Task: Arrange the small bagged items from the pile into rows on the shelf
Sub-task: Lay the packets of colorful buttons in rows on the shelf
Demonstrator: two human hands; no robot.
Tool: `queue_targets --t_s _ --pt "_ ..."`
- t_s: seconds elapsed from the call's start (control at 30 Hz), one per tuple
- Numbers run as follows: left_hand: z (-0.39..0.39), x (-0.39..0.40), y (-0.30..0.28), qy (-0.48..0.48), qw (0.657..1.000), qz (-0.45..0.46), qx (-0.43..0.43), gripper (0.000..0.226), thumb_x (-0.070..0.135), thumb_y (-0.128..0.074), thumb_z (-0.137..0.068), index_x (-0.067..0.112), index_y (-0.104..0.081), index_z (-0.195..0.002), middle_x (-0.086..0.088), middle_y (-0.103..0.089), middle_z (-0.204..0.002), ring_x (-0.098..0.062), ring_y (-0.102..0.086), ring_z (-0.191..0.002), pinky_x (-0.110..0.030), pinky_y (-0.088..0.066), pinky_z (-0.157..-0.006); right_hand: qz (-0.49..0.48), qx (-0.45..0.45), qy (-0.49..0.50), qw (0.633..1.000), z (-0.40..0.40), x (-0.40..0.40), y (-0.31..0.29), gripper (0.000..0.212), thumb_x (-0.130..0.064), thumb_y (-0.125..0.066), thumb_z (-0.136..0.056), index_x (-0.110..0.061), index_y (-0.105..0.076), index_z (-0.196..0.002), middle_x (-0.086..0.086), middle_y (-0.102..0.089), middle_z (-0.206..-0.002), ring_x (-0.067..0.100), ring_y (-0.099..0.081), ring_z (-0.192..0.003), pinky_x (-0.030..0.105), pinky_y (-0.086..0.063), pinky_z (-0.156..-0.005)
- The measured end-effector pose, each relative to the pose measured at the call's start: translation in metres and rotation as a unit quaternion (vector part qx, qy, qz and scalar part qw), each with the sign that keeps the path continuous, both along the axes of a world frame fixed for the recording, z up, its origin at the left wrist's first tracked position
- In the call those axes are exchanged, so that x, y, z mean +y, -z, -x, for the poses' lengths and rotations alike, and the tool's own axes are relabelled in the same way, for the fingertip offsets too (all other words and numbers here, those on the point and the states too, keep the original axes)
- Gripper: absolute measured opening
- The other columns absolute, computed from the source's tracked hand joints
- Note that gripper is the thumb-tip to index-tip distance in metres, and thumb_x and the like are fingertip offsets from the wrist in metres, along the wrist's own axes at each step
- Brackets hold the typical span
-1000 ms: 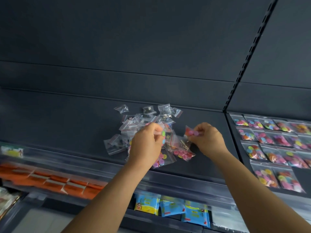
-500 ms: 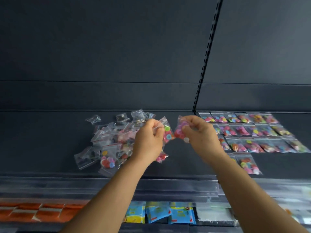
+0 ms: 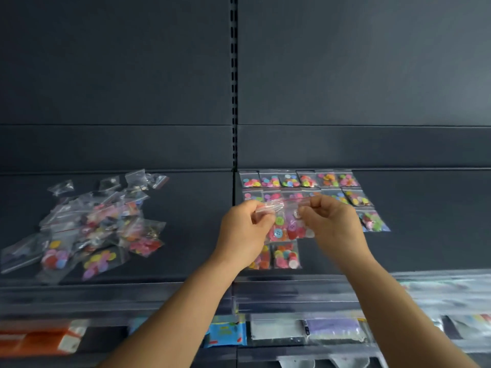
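Both hands hold bags of buttons above the rows on the dark shelf (image 3: 425, 221).

The left hand (image 3: 243, 232) pinches the top of a clear bag (image 3: 279, 227) with curled fingers; the right hand (image 3: 332, 224) pinches the top of a second bag (image 3: 297, 227) touching the first, both hanging over the rows (image 3: 300, 180) on the right shelf section. The bags there lie flat side by side, the front row short, with two bags (image 3: 285, 254) near the shelf edge. The pile (image 3: 101, 224) lies loose on the left section, well apart from the rows. Blurred packets (image 3: 225, 332) show on the shelf below.
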State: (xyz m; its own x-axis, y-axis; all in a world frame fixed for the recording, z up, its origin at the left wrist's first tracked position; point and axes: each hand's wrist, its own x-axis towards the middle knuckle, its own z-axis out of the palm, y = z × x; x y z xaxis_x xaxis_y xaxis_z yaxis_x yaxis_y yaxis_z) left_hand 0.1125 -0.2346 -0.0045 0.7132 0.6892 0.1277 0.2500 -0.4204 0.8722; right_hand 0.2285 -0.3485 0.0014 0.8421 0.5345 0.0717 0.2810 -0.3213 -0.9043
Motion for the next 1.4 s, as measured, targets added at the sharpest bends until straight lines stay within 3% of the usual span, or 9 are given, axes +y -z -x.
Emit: queue_targets --t_s 0.07,0.2,0.37,0.57,0.67,0.8,0.93,1.1,1.4 --pt "-0.016 -0.017 0.004 0.001 1.0 -0.005 0.011 0.01 0.024 -0.059 -0.091 0.016 -0.065 -0.094 0.005 -0.069 -0.088 -0.006 -0.064 -0.076 -0.014 -0.048 -0.058 0.015 -0.002 0.01 1.0 -0.019 -0.02 0.004 0.007 -0.021 -0.064 -0.085 -0.022 -0.066 -0.078 -0.01 -0.07 -0.067 0.013 -0.067 -0.068 0.025 -0.05 -0.057" --pt "-0.044 -0.049 0.012 0.004 0.999 -0.009 0.05 0.012 0.02 -0.059 -0.091 0.02 -0.063 -0.103 0.007 -0.068 -0.094 -0.003 -0.062 -0.072 -0.014 -0.047 -0.056 0.053 -0.025 0.011 0.998 -0.048 -0.054 0.011 0.007 -0.019 -0.062 -0.085 -0.015 -0.065 -0.08 -0.002 -0.07 -0.069 0.026 -0.066 -0.071 0.029 -0.05 -0.058" --pt "-0.063 -0.07 0.024 -0.014 0.994 -0.037 0.101 0.024 0.017 -0.058 -0.092 0.02 -0.055 -0.115 0.007 -0.064 -0.099 0.0 -0.058 -0.073 -0.011 -0.04 -0.054 0.1 -0.047 -0.017 0.994 -0.066 -0.069 0.024 0.005 -0.019 -0.062 -0.086 -0.018 -0.063 -0.081 -0.004 -0.068 -0.065 0.012 -0.058 -0.058 0.017 -0.041 -0.046" --pt "-0.064 -0.08 0.033 -0.021 0.973 -0.151 0.17 0.031 0.016 -0.055 -0.093 0.024 -0.043 -0.12 0.006 -0.062 -0.077 -0.009 -0.058 -0.062 -0.032 -0.052 -0.054 0.162 -0.079 -0.054 0.982 -0.064 -0.066 0.04 0.015 -0.015 -0.06 -0.085 -0.017 -0.062 -0.1 -0.004 -0.065 -0.076 0.013 -0.058 -0.067 0.023 -0.043 -0.054" --pt "-0.064 -0.083 0.035 -0.026 0.964 -0.201 0.171 0.038 0.013 -0.059 -0.09 0.02 -0.041 -0.123 0.003 -0.063 -0.092 -0.014 -0.06 -0.079 -0.032 -0.054 -0.067 0.201 -0.111 -0.064 0.971 -0.061 -0.064 0.042 0.025 -0.015 -0.06 -0.085 -0.015 -0.059 -0.11 0.0 -0.064 -0.086 0.02 -0.058 -0.076 0.029 -0.047 -0.065" --pt "-0.061 -0.083 0.036 -0.026 0.948 -0.279 0.154 0.046 0.016 -0.065 -0.087 0.018 -0.043 -0.128 0.0 -0.048 -0.12 -0.019 -0.043 -0.114 -0.028 -0.041 -0.09 0.204 -0.171 -0.06 0.962 -0.058 -0.069 0.04 0.045 -0.021 -0.066 -0.083 -0.02 -0.049 -0.124 0.004 -0.05 -0.114 0.022 -0.051 -0.092 0.027 -0.038 -0.07" --pt "-0.053 -0.08 0.035 0.058 0.937 -0.308 0.152 0.029 0.02 -0.062 -0.089 0.012 -0.062 -0.117 0.002 -0.053 -0.121 -0.017 -0.043 -0.115 -0.031 -0.041 -0.097 0.212 -0.237 -0.125 0.94 -0.052 -0.074 0.036 0.031 -0.025 -0.064 -0.085 -0.023 -0.061 -0.116 0.003 -0.052 -0.113 0.023 -0.047 -0.107 0.025 -0.037 -0.076" --pt "-0.05 -0.081 0.042 0.107 0.934 -0.286 0.184 0.025 0.024 -0.054 -0.094 0.013 -0.066 -0.114 0.005 -0.058 -0.118 -0.016 -0.048 -0.112 -0.027 -0.04 -0.088 0.235 -0.254 -0.18 0.921 -0.047 -0.079 0.038 0.017 -0.023 -0.055 -0.091 -0.014 -0.069 -0.094 0.004 -0.06 -0.101 0.023 -0.05 -0.098 0.021 -0.031 -0.074" --pt "-0.052 -0.086 0.039 0.089 0.936 -0.275 0.201 0.029 0.025 -0.052 -0.095 0.011 -0.062 -0.119 0.001 -0.058 -0.123 -0.018 -0.047 -0.113 -0.033 -0.044 -0.089 0.245 -0.25 -0.187 0.918 -0.046 -0.083 0.033 0.019 -0.024 -0.056 -0.09 -0.018 -0.067 -0.103 0.001 -0.058 -0.111 0.024 -0.05 -0.105 0.027 -0.041 -0.08"
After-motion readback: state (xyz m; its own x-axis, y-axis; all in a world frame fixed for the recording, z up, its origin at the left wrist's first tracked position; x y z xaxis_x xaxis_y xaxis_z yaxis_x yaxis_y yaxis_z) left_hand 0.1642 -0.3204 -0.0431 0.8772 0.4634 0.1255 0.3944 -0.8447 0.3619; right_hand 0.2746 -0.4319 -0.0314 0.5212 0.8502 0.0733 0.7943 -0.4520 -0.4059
